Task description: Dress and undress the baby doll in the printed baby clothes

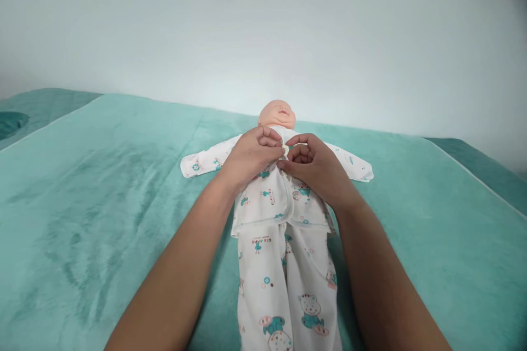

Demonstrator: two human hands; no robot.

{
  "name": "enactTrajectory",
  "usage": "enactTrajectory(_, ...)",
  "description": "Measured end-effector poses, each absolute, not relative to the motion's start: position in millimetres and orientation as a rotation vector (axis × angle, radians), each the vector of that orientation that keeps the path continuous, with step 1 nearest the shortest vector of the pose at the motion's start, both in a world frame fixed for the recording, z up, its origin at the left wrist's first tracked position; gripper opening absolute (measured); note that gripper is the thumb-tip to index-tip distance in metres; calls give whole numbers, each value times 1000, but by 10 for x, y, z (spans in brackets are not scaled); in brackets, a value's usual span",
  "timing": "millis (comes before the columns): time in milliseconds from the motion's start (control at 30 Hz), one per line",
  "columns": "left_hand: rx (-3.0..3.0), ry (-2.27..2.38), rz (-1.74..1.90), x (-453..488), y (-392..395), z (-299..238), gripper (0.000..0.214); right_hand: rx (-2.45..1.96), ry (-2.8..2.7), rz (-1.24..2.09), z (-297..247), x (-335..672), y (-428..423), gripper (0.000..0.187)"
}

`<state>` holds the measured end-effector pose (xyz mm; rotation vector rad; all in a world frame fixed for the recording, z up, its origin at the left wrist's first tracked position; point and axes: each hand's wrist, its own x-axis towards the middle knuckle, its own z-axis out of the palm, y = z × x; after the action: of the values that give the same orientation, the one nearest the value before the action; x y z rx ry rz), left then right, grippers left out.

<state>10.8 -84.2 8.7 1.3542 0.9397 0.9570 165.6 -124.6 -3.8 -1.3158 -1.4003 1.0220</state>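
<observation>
A baby doll [276,113] lies on its back with its head at the far end. It wears a white printed baby shirt [263,197], sleeves spread to both sides, and matching baby pants [267,274]. At the chest, my left hand [258,149] pinches the shirt's front edge between thumb and fingers. My right hand [315,163] faces it from the other side, its thumb and bent fingers closed on the same front opening. Below the hands the two front panels overlap down to the hem. The fastening between the fingertips is too small to make out.
A green plush blanket [102,203] covers the surface under the doll, with wrinkles at the left. Behind it rises a white wall [247,27]. Darker green cloth [481,159] shows at the right, and more at the far left.
</observation>
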Motion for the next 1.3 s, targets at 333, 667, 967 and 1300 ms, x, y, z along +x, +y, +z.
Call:
enactTrajectory(333, 1308, 959, 1038, 154, -844, 47, 25, -1285, -1414, 1032, -38, 1651, -1260, 44)
enactTrajectory(667, 1295, 886, 1057, 120, -810, -5, 20, -1217, -1344, 1101, -43, 1665, -1255, 33)
enactTrajectory(967, 1728, 1066, 1045, 66, -786, -2, 18, -1275, -1271, 1069, -39, 1662, -1243, 15)
enactTrajectory(1300, 1909, 862, 637, -243, -878, 189, 17, -1719, -1803, 622, 138, 1632, -1512, 36)
